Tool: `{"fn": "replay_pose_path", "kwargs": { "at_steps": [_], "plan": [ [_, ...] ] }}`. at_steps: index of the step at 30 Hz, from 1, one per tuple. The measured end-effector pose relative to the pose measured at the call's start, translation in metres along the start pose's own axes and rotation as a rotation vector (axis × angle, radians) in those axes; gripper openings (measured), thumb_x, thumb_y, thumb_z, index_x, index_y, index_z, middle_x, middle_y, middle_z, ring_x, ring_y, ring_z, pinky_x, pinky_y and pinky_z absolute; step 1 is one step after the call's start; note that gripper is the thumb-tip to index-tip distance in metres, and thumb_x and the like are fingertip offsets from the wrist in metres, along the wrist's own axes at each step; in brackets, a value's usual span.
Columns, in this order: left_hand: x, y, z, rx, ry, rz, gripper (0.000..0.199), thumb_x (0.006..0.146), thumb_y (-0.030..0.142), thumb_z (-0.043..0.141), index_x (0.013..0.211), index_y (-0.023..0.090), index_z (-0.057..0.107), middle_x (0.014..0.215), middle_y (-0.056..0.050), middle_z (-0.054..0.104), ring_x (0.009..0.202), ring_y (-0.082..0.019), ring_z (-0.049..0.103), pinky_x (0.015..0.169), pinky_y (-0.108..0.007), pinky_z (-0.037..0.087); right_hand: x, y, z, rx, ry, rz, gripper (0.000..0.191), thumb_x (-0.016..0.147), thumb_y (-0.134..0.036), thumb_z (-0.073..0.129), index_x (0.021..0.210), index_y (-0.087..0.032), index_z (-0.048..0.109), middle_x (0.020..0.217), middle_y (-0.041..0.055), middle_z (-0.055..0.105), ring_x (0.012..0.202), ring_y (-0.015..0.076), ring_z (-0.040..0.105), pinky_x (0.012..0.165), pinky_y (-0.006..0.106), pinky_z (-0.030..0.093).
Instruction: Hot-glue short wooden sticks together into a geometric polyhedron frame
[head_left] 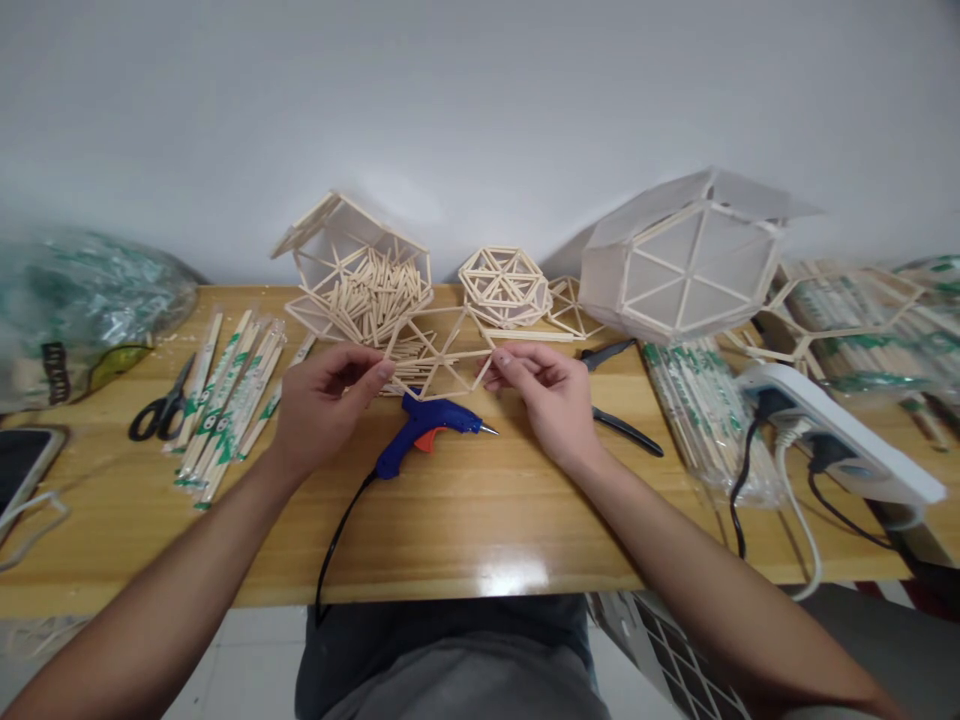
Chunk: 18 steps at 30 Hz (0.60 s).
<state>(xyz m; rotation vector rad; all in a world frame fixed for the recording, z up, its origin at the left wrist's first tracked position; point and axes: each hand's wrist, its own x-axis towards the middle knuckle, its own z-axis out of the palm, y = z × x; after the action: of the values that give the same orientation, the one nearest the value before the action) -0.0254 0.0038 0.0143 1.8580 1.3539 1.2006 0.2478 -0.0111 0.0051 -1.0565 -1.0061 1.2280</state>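
Observation:
A flat hexagonal stick frame (442,357) with spokes is held up between both hands over the table. My left hand (330,400) pinches its left corner, and my right hand (541,395) pinches the right corner. Just below the frame lies a blue glue gun (427,432) with an orange trigger, its nozzle towards the right. Behind my left hand, a stick basket (364,270) holds many short sticks. A small round stick structure (504,287) stands behind the frame. Black-handled pliers (626,430) lie partly hidden by my right hand.
Scissors (161,405) and wrapped chopsticks (225,400) lie at left, near a plastic bag (90,310) and a phone (26,465). At right are a large covered stick structure (686,260), a chopstick bundle (709,415) and a power strip (840,430) with cords.

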Motion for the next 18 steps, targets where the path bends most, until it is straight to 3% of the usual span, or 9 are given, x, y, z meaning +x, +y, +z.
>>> {"fn": "replay_pose_path", "kwargs": {
  "at_steps": [9,15,18],
  "plan": [
    [0.0021,0.0063,0.0012,-0.216,-0.032,-0.128,0.008,0.097,0.029,0.077,0.093,0.022,0.079,0.070,0.001,0.068,0.057,-0.012,0.059,0.054,-0.025,0.051,0.0063,-0.0003,-0.0057,0.312,-0.173,0.247,0.031,0.078,-0.049,0.105,0.089,-0.026,0.088,0.090,0.0012,0.088,0.084,0.0156,0.082,0.075,0.024,0.067],
    [0.0025,0.0095,0.0030,-0.221,-0.012,-0.147,0.010,0.095,0.027,0.078,0.087,0.023,0.077,0.068,0.002,0.067,0.056,-0.012,0.059,0.054,-0.024,0.051,0.0069,-0.0014,-0.0041,0.292,-0.131,0.214,0.037,0.085,-0.061,0.098,0.093,-0.026,0.090,0.093,0.0046,0.087,0.080,0.0172,0.079,0.076,0.028,0.068],
    [0.0025,0.0094,0.0043,-0.216,-0.011,-0.141,0.009,0.095,0.025,0.078,0.086,0.022,0.077,0.067,0.002,0.066,0.055,-0.012,0.058,0.053,-0.024,0.049,0.0062,0.0016,-0.0037,0.189,-0.093,0.140,0.035,0.084,-0.059,0.099,0.093,-0.028,0.089,0.090,0.0023,0.087,0.080,0.0183,0.080,0.076,0.031,0.068]
  ]
}}
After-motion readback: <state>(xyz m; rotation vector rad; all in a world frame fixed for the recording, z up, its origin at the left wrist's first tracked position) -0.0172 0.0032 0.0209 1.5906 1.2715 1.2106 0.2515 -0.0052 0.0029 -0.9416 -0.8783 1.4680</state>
